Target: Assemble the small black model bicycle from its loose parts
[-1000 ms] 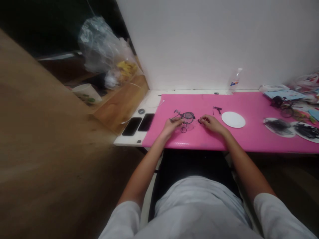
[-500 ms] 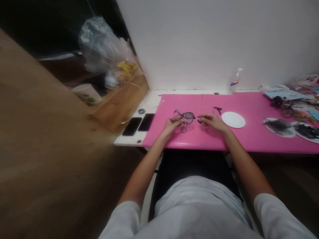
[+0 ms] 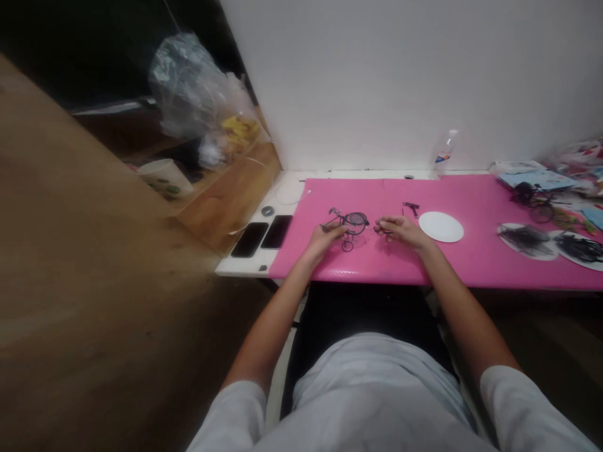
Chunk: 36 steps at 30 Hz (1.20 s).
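In the head view a small dark model bicycle [image 3: 355,220] is held above the pink mat [image 3: 377,267]. My left hand [image 3: 326,238] is closed on its frame, with the wheel to the right of the fingertips. Just right of the bicycle, my right hand [image 3: 398,230] pinches a tiny dark piece, too small to make out. Behind that hand a black part [image 3: 412,208] lies on the mat. A white plate [image 3: 441,227] rests to the right of my right hand.
Two dark phones [image 3: 249,240] lie on the table's left end. At the right are plates of black parts [image 3: 527,240], another model bicycle [image 3: 541,207] and packets. A plastic bottle [image 3: 445,150] stands by the wall. A wooden ledge [image 3: 226,194] borders the left.
The fingers of my right hand have drawn closer together around the tiny piece, which has turned slightly. My left hand and the bicycle have stayed in place.
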Tool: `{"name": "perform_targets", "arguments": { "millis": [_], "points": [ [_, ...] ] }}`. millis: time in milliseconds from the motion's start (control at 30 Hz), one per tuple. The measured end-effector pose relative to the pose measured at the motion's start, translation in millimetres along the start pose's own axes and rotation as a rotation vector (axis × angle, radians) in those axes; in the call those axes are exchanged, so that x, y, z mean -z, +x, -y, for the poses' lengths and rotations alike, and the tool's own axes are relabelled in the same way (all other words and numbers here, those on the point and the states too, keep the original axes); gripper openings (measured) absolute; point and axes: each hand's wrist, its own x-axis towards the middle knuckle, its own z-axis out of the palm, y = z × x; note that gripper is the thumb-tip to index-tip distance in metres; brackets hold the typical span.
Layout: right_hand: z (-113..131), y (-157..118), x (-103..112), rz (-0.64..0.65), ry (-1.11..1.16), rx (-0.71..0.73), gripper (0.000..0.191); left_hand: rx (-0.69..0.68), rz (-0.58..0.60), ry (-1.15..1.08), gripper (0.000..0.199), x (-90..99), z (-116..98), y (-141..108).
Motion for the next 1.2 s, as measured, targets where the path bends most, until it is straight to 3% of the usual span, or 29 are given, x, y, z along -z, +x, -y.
{"name": "perform_targets", "arguments": {
  "millis": [500,733,900,1033,1200],
  "points": [
    [4.1,-5.4,-3.0,0.021,0.129,0.026,0.036,0.015,0.016,-0.018,0.045,1.8,5.1,2.2],
    [-2.0,-5.9,-11.6,-0.019,0.197,-0.006,0.036,-0.15,-0.048,0.003,0.04,-4.5,10.8,0.2],
    [-8.0,-3.0,-15.6,0.011,0.222,0.057,0.033,-0.133,-0.041,-0.007,0.04,-11.5,12.5,-2.9],
    [-10.1,-1.9,-21.2,-0.053,0.21,0.077,0.033,-0.092,-0.063,-0.051,0.046,-16.3,16.9,-3.3],
    [-9.6,-2.6,-32.9,-0.122,0.184,0.101,0.036,-0.163,-0.103,-0.025,0.045,-15.2,22.7,0.9]
  ]
}}
